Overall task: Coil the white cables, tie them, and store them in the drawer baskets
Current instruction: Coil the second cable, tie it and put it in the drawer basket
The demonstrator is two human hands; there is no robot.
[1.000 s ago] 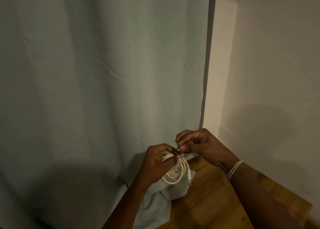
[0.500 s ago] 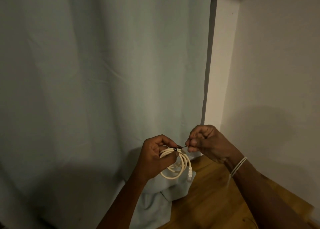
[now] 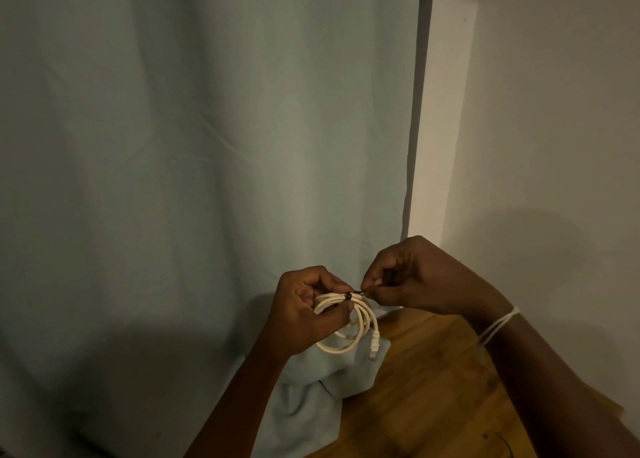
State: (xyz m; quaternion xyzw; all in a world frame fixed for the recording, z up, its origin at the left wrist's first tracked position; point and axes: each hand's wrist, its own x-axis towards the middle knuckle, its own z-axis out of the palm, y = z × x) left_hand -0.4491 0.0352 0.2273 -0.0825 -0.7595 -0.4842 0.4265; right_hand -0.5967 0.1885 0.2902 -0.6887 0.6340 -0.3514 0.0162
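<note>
A coiled white cable [image 3: 360, 326] hangs in a small loop from my left hand [image 3: 308, 308], which grips the top of the coil. One connector end [image 3: 374, 342] dangles at the loop's right side. A thin black tie [image 3: 349, 296] wraps the coil at the top, right beside my left thumb. My right hand [image 3: 412, 277] pinches the free end of that tie just to the right of the coil. No drawer or basket is in view.
A pale blue-grey curtain [image 3: 207, 180] fills the left and middle and pools on the wooden floor [image 3: 426, 398]. White walls [image 3: 554, 146] form a corner on the right. A white band circles my right wrist [image 3: 498, 324].
Both hands have risen a little with the coil. My right hand moved away to the right, drawing the black tie's end outward from the coil.
</note>
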